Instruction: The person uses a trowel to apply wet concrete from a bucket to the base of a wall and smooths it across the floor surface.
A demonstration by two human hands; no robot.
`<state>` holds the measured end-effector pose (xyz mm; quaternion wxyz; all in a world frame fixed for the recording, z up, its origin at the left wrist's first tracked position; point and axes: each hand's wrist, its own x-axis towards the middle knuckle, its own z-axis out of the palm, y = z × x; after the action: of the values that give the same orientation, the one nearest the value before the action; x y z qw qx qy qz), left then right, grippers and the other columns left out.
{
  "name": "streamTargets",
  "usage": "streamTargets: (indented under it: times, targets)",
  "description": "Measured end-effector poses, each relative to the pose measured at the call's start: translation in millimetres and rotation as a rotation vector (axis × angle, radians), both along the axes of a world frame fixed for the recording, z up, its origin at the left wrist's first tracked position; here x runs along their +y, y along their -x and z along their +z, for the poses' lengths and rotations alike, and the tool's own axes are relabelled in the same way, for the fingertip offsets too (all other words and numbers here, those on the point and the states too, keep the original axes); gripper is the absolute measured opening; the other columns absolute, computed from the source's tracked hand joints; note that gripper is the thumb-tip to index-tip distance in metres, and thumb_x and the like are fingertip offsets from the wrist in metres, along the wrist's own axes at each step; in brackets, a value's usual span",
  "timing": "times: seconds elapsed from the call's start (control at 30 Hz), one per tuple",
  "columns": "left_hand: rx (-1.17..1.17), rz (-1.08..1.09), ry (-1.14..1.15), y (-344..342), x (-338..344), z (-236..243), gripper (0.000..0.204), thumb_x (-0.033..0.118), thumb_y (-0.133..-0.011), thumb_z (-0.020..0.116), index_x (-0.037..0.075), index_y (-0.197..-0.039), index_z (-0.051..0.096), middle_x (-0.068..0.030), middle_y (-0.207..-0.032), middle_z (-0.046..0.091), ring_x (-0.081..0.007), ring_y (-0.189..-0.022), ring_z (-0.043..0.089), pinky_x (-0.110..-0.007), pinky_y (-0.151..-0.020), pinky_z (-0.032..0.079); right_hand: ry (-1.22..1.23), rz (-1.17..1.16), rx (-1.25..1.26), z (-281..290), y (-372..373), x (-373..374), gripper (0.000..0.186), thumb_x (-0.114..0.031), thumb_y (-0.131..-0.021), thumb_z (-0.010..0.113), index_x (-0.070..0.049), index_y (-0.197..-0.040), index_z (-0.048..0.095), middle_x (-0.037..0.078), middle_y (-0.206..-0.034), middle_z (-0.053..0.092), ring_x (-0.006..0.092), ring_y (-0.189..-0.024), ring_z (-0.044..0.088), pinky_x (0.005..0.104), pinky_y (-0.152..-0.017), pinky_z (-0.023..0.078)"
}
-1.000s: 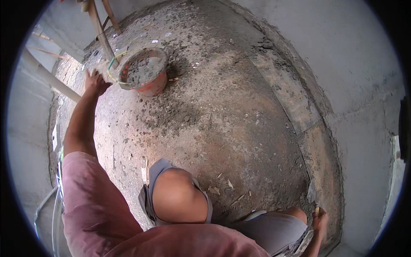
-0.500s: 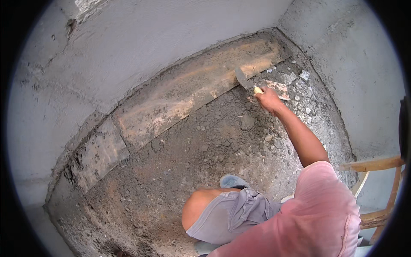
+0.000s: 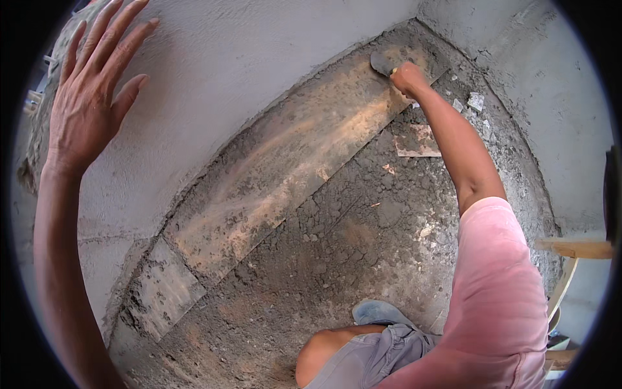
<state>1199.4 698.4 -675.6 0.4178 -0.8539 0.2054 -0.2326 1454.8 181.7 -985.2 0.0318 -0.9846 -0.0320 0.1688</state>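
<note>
My right hand (image 3: 409, 80) is closed round the handle of a trowel (image 3: 381, 64) at the far end of a long flat tan panel (image 3: 272, 175). The dark blade is over that panel, close to the wall's foot; I cannot tell whether it touches. Grey mortar smears and lumps speckle the panel. My left hand (image 3: 91, 107) is raised at the far left, fingers spread and holding nothing, in front of the grey wall (image 3: 214, 78). Whether its palm rests on the wall cannot be made out. A shorter panel (image 3: 163, 290) adjoins the long one's near left end.
Crumbly grey mortar and dirt (image 3: 337, 240) cover the ground beside the panels. A broken tile piece (image 3: 416, 141) lies under my right forearm, with pale rubble chunks (image 3: 476, 102) beyond. Walls meet at the far corner. A wooden frame (image 3: 573, 249) stands at the right.
My right hand has carried the trowel farther out along the long panel, toward the corner. My left hand has come into view at the left, and the view has shifted.
</note>
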Motion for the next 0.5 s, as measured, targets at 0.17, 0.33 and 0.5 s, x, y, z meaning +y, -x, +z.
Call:
streamTargets:
  times: [0.17,0.33,0.5]
  targets:
    - [-0.010,-0.028,0.031,-40,-2,-35,0.087,0.054,-0.096,0.074,0.033,-0.169,0.032,0.0010,-0.179,0.025,-0.0227,-0.165,0.024,-0.047,-0.136,0.024,0.061,-0.084,-0.379,-35,-85,-34,0.034,-0.018,-0.093,0.056,0.006,-0.103,0.078,0.028,-0.105,0.077,0.0433,-0.101,0.077,0.0481,-0.090,0.060]
    - [-0.055,0.024,0.009,-38,-17,-33,0.093,0.068,-0.094,0.068,0.030,-0.170,0.031,-0.0032,-0.179,0.025,-0.0249,-0.164,0.026,-0.051,-0.134,0.023,0.284,0.129,-0.204,-20,-140,-42,0.026,-0.016,-0.090,0.065,0.002,-0.103,0.079,0.026,-0.107,0.078,0.0441,-0.099,0.076,0.0481,-0.089,0.061]
    - [-0.119,-0.107,-0.032,-43,-30,-25,0.094,0.072,-0.095,0.064,0.027,-0.171,0.032,-0.0054,-0.177,0.030,-0.0302,-0.163,0.027,-0.055,-0.131,0.015,-0.180,-0.211,-0.043,-17,-162,-102,0.019,-0.013,-0.093,0.072,0.002,-0.104,0.076,0.021,-0.095,0.077,0.0355,-0.075,0.074,0.0449,-0.064,0.060]
